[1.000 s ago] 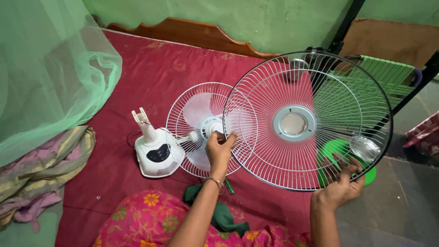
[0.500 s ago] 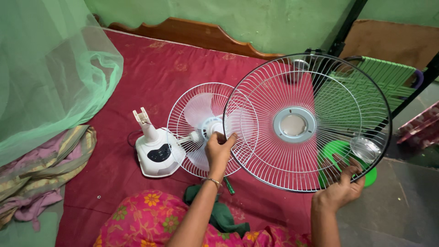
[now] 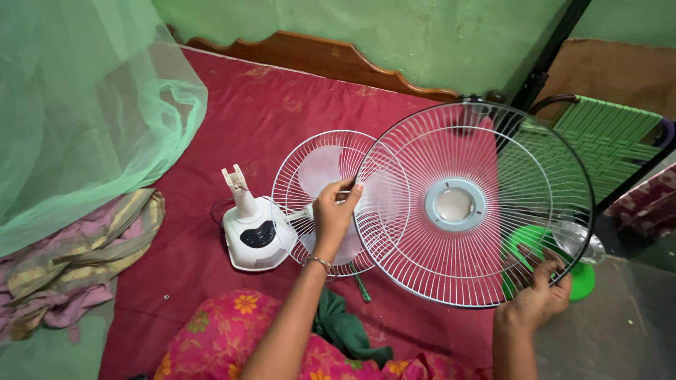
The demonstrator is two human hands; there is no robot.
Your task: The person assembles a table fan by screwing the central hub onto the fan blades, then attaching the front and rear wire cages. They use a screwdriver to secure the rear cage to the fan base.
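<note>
Moved: front grille (image 3: 473, 204) sits lower and more tilted than before.
Hands: left hand (image 3: 333, 213) and right hand (image 3: 536, 299) fingers clamp its rim.
Hidden: fan blades (image 3: 331, 176) blur behind the rear grille (image 3: 296, 176); green plate (image 3: 581, 278) is partly covered.
Around: fan base (image 3: 253, 236) mid-mattress (image 3: 232, 127); mosquito net (image 3: 77, 119) at its left edge.

Hands: two, left (image 3: 333, 211) and right (image 3: 536, 299)
Fan grilles: two, loose front grille (image 3: 473, 204) and rear grille (image 3: 310, 176)
Fan bases: one (image 3: 253, 236)
Green cloths: one (image 3: 341, 327)
Screwdrivers: one (image 3: 362, 287)
Green chairs: one (image 3: 605, 137)
Mosquito nets: one (image 3: 77, 105)
</note>
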